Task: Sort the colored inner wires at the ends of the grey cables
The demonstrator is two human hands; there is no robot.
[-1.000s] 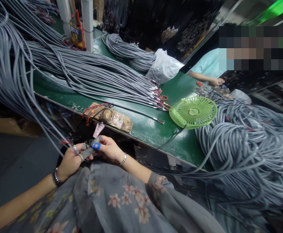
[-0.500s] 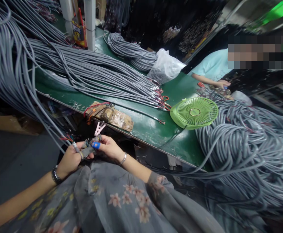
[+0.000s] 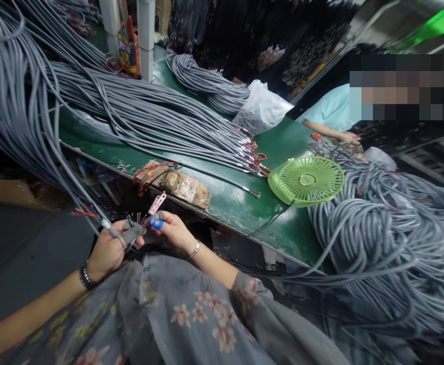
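Observation:
My left hand is closed round a grey cable with a pale band near its end. Grey wrapping covers a digit of that hand. Thin coloured wires fan upward from its fingertips. Close beside them, my right hand has its fingers pinched together, with blue tape round the thumb. A small pink tool sticks up from the right fingers, its working end hidden by them. Left of the hands, another bunch of coloured wire ends hangs loose.
Long grey cables lie across the green table. A taped wooden block sits at its near edge, with a green fan farther right. Coiled cables pile up at right. A co-worker's arm reaches in behind.
The pink tool's spread arms have come together. My right hand has drawn slightly away from the left, and the coloured wires in the left hand now stand fanned out.

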